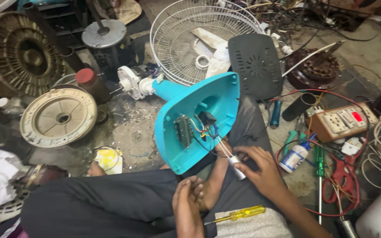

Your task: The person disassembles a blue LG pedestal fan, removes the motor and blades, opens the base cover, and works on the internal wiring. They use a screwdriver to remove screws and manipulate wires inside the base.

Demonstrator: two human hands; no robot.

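An upturned teal fan base (217, 99) leans against my crossed legs, its hollow underside showing a small circuit board (184, 131) and coloured wires. My right hand (261, 172) pinches a small white cylinder (236, 169) that hangs from those wires just below the base's rim. My left hand (188, 203) lies on my bare foot (214, 183) with its fingers loosely together and nothing in it. A yellow-handled screwdriver (240, 214) rests on a pale cloth (256, 228) on my lap, just below my right hand.
A white wire fan guard (179, 42) and a black vented cover (254, 64) lie behind the base. To the right are a socket board (342, 121), a white bottle (294, 158), a green screwdriver (319, 169), red-handled cutters (342, 180) and tangled wires. Motors (104, 37) and a round metal disc (58, 117) crowd the left.
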